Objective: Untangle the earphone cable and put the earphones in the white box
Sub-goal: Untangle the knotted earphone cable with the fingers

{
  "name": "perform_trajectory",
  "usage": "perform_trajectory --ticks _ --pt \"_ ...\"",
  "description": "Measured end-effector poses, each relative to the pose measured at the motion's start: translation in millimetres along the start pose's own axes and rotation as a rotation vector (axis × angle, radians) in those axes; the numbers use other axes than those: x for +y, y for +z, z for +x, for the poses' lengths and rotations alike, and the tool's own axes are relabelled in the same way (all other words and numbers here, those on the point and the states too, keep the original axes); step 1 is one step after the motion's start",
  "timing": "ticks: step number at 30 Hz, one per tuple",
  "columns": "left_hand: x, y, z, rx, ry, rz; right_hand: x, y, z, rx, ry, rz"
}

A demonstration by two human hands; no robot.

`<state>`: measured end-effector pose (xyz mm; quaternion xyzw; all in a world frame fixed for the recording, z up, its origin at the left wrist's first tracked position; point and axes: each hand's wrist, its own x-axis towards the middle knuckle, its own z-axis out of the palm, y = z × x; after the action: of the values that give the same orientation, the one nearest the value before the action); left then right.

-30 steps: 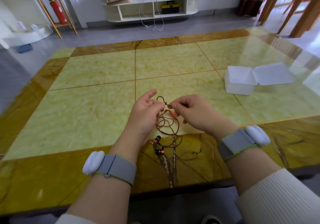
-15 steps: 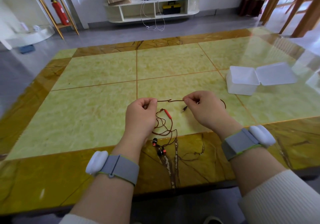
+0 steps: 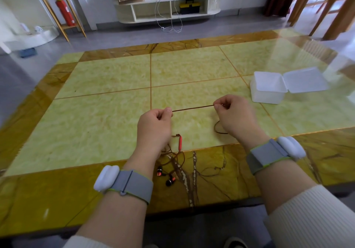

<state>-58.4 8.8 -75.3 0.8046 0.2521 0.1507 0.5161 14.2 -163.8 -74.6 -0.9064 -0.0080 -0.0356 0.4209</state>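
A thin brown earphone cable runs taut and straight between my two hands above the table. My left hand pinches its left end; my right hand pinches its right end. More cable hangs under my left hand in a loose tangle with a red inline remote. Two black-and-orange earbuds lie on the table's brown border near my left wrist. A small loop of cable shows beside my right hand. The white box stands open at the right, its lid laid flat.
The table is glossy yellow-green stone with a brown marbled border; its near edge runs just under my forearms. Beyond it are a grey floor, a low white shelf with dangling wires, a red fire extinguisher and wooden chair legs.
My hands have moved apart, pulling a longer stretch of cable straight and taut between them. The remote and the tangle now hang lower, under my left hand.
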Motion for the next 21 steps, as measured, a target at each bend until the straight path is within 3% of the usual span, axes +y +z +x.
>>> perform_trajectory --ticks 8,12,15,21 --pt "5.7 0.4 -2.4 -0.194 -0.152 -0.31 -1.2 2.4 -4.2 0.033 -0.131 -0.178" --pt "10.4 2.4 -2.6 -0.252 -0.251 -0.547 -13.7 6.8 -13.9 0.091 -0.371 -0.017" --pt "11.8 3.2 -0.5 -0.26 -0.289 -0.706 -20.3 9.5 -19.5 -0.157 -0.358 0.215" --pt "9.0 1.9 3.3 -0.278 -0.312 -0.808 -18.1 14.2 -27.6 -0.583 -0.251 0.121"
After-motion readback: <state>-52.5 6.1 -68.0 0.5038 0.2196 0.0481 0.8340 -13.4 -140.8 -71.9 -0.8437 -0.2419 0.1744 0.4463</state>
